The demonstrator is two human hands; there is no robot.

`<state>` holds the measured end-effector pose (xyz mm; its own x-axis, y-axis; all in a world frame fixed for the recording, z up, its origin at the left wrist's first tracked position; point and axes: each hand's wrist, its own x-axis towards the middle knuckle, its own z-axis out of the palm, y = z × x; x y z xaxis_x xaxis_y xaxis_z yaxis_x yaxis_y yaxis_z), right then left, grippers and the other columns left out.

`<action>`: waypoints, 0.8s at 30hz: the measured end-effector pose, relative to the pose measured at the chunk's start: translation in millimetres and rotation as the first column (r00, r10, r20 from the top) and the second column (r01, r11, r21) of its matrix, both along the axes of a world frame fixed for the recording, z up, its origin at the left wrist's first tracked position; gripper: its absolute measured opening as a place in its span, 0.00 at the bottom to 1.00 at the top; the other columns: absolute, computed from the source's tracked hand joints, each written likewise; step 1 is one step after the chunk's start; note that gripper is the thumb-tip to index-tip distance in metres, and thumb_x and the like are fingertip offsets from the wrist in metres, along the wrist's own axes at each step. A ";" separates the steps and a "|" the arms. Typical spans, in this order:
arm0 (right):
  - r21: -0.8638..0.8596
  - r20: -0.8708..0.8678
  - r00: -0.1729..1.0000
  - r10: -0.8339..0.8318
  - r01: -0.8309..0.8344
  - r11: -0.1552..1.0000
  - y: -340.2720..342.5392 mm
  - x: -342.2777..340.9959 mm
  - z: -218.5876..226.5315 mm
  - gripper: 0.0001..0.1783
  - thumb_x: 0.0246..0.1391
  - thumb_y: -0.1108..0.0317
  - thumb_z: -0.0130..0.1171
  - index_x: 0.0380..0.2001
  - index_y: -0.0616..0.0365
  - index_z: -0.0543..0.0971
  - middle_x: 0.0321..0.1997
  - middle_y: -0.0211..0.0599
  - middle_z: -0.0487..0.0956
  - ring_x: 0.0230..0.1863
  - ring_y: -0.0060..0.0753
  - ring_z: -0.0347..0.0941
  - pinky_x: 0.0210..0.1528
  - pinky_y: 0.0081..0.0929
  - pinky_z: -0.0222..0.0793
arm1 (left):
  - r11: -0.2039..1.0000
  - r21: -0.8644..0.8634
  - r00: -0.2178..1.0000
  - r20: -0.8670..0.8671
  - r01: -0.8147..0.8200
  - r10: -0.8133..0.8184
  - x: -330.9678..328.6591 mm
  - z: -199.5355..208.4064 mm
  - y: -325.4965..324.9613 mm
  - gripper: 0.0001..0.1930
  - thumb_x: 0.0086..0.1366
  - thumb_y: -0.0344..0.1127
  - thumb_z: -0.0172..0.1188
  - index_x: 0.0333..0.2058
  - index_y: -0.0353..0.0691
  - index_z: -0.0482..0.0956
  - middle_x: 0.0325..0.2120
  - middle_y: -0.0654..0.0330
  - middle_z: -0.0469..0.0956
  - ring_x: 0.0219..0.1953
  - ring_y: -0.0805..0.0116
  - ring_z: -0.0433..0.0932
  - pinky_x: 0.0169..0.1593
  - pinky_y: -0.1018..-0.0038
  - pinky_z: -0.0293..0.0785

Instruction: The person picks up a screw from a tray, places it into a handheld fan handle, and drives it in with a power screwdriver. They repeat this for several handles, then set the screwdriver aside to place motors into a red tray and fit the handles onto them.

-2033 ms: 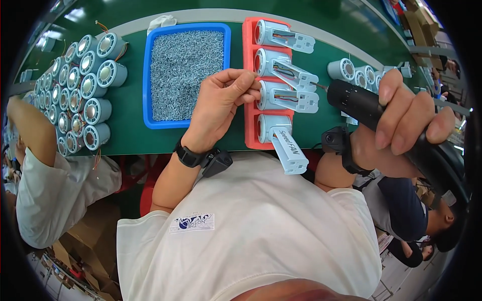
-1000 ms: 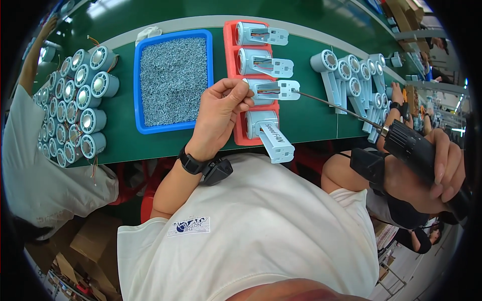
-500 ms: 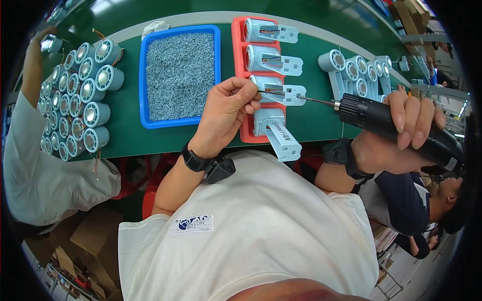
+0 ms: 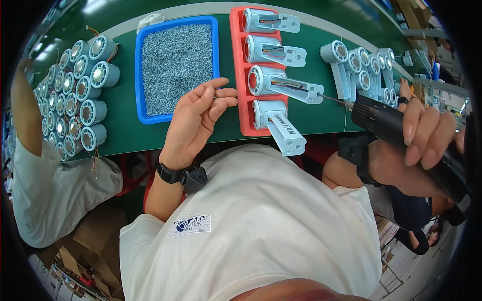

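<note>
My right hand (image 4: pixel 427 145) is wrapped round a black electric screwdriver (image 4: pixel 381 118). Its thin bit meets the outer end of the third fan unit's open light-blue handle (image 4: pixel 301 92), where wires show inside. This unit sits in a red holder (image 4: pixel 244 108) with several others. The nearest fan unit (image 4: pixel 286 133) has its handle closed and angled toward me. Between the holder and a blue tray (image 4: pixel 139 75) hovers my left hand (image 4: pixel 193 118), index finger stretched, thumb bent against the other fingers. Something small and dark shows at their tips, too small to name.
Small metal screws (image 4: pixel 175 65) fill the blue tray. Round fan motors (image 4: pixel 83 88) with loose wires stand in rows at the left, beside a co-worker's arm (image 4: pixel 27 115). Several fan units with handles (image 4: pixel 359 70) stand at the right. Behind the tray lies a white cloth (image 4: pixel 150 21).
My left hand has drawn back leftward from the third fan unit. The screwdriver has shifted slightly right, and that unit's handle now reaches farther right, its bit still at the end.
</note>
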<state>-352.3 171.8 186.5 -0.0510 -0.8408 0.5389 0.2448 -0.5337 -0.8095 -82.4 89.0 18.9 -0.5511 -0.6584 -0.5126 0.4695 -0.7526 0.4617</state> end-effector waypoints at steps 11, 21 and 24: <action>0.004 -0.056 0.998 -0.001 0.001 1.000 -12.1 5.3 -9.1 0.34 0.55 0.30 0.47 0.37 0.53 0.74 0.21 0.27 0.72 0.19 0.21 0.69 0.38 0.26 0.62 | 0.961 -0.230 0.961 -0.194 0.150 -0.196 -3.3 -27.9 -5.4 0.14 0.71 0.39 0.53 0.38 0.32 0.77 0.30 0.56 0.80 0.28 0.78 0.78 0.28 0.87 0.73; -0.059 -0.079 0.996 0.043 -0.048 0.997 -22.6 9.0 -18.4 0.30 0.58 0.33 0.46 0.36 0.52 0.74 0.20 0.26 0.72 0.18 0.21 0.68 0.37 0.27 0.60 | 0.976 -0.218 0.999 -0.037 0.022 -0.031 -48.9 -17.7 -10.0 0.09 0.67 0.32 0.60 0.38 0.31 0.79 0.30 0.58 0.80 0.27 0.77 0.77 0.31 0.83 0.74; -0.070 -0.068 0.997 -0.018 0.014 0.997 -18.8 12.3 -18.3 0.30 0.58 0.34 0.46 0.36 0.52 0.74 0.21 0.26 0.72 0.19 0.22 0.68 0.37 0.28 0.60 | 0.973 -0.227 0.996 -0.067 0.034 -0.050 -57.2 -19.7 -10.6 0.09 0.66 0.32 0.61 0.38 0.31 0.79 0.31 0.57 0.80 0.27 0.76 0.78 0.32 0.83 0.74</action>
